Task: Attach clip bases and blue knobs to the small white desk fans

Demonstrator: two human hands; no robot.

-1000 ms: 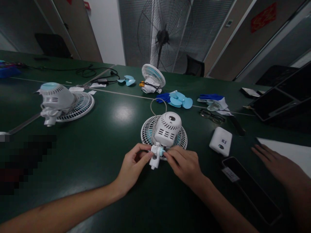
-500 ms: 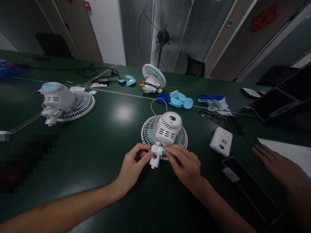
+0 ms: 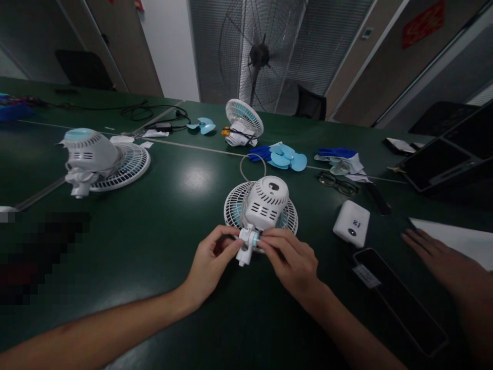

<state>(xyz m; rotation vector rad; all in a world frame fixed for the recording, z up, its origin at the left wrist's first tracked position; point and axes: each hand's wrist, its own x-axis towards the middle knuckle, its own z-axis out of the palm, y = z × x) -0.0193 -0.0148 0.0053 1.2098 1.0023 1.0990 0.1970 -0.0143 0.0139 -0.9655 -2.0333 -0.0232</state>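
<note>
A small white fan (image 3: 267, 203) lies grille-down on the dark green table, its motor housing facing up. At its near end a white neck joint (image 3: 245, 252) sticks out toward me. My left hand (image 3: 211, 259) pinches that joint from the left between thumb and fingers. From the right, my right hand (image 3: 295, 259) grips a light blue knob (image 3: 256, 239) on the joint's side. Its fingertips partly cover the knob. A grey cable curls beside the housing and loops out behind the grille.
Another white fan (image 3: 92, 159) lies at the left, a third (image 3: 242, 123) at the back. Blue fan blades (image 3: 287, 156) rest on a glove. Glasses (image 3: 338, 184), a white power bank (image 3: 351, 223) and a black phone (image 3: 400, 300) are at the right, near another person's hand (image 3: 442, 259).
Both hands keep their hold on the joint and knob, with barely any visible movement. The view has shifted very slightly.
</note>
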